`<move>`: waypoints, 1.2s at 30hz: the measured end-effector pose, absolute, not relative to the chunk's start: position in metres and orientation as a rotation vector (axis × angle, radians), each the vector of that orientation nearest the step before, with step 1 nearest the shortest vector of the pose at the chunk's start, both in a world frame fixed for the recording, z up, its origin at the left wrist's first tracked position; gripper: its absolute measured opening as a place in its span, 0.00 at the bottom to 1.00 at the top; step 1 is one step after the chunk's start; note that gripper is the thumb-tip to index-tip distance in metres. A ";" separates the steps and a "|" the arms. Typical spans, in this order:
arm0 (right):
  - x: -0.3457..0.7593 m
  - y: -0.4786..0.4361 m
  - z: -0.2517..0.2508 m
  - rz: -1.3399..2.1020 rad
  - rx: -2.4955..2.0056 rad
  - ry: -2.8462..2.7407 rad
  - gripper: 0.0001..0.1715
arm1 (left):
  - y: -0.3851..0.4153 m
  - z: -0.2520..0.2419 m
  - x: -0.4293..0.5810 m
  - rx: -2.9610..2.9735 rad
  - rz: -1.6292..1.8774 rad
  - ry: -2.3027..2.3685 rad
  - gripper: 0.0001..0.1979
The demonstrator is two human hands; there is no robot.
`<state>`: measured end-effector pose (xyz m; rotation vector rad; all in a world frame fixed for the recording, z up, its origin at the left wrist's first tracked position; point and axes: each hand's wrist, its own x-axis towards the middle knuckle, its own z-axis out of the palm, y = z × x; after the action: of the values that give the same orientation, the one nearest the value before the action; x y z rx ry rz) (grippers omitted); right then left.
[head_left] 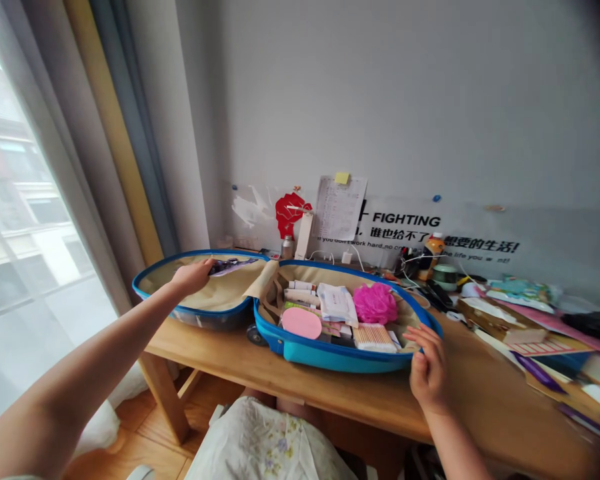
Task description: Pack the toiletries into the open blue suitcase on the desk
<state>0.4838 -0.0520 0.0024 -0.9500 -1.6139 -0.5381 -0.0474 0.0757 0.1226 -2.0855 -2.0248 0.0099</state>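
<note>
A blue hard-shell suitcase (pixel 330 357) lies unfolded, its two halves side by side with beige lining. Over the left half (pixel 205 305), my left hand (pixel 194 277) is closed on a flat dark purple packet (pixel 235 265); its exact kind is unclear. At the right half's near right corner my right hand (pixel 429 367) has its fingers over the rim and its thumb outside. That half contains a pink oval brush (pixel 301 323), a white soft pack (pixel 337 303), a bright pink bath puff (pixel 375 303), a pack of cotton swabs (pixel 373 337) and several small tubes and boxes.
The suitcase rests on a wooden table (pixel 215 353) against a grey wall. Papers, a purple strip (pixel 539 372), an orange bottle (pixel 433 252) and a green-lidded jar (pixel 445 275) crowd the right side. Curtains (pixel 125 133) hang by the window at left.
</note>
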 end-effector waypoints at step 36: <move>0.485 -0.052 0.002 -0.554 -0.953 -1.621 0.18 | 0.097 0.096 0.104 -2.908 -0.015 -0.842 0.37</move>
<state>0.4846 -0.0523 0.0016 -0.9529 -1.6208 -0.5543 0.1044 0.0970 0.0958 -2.9084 -0.8418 -0.0151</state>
